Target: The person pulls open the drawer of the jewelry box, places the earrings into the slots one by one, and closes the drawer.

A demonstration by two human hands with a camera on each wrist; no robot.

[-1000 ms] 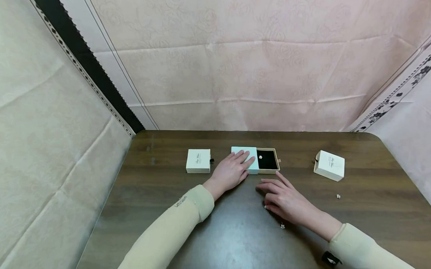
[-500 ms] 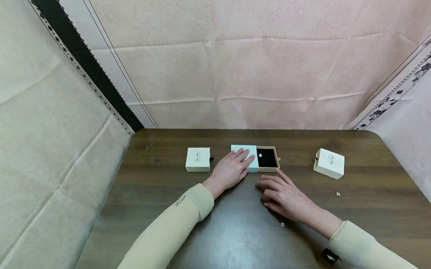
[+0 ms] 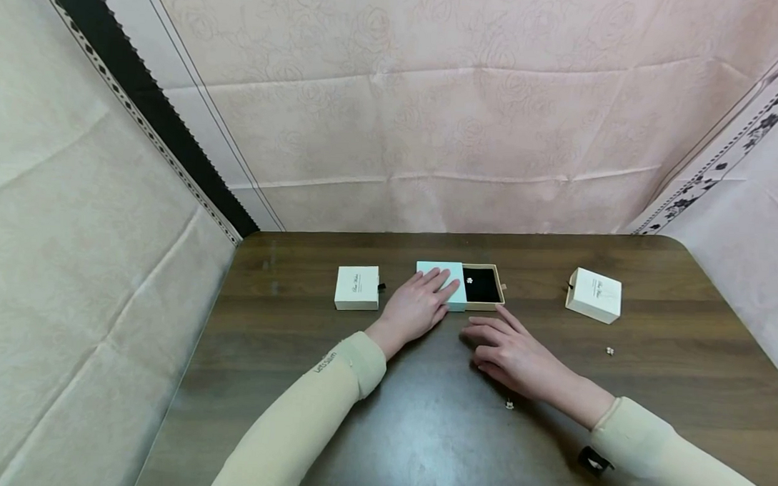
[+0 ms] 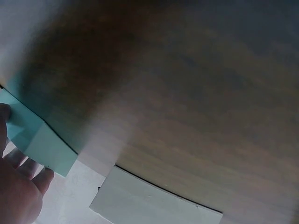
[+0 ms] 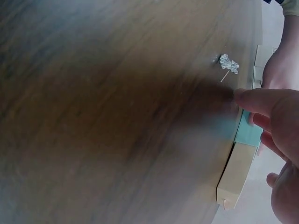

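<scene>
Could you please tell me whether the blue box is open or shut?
Open: its drawer stands partly out of the blue cover, baring the black lining.

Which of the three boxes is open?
The blue middle box: its black-lined drawer sticks out, while the left white box and right white box look closed.

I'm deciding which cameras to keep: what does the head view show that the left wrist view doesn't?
Only the head view: the right hand, the open drawer's black lining with a small stud on it, a second stud and third stud on the table, and the right white box.

Only the left wrist view: no extra object I can make out, just a closer, dimmer look.

Both: the left hand on the turquoise box, the left white box, and the table.
</scene>
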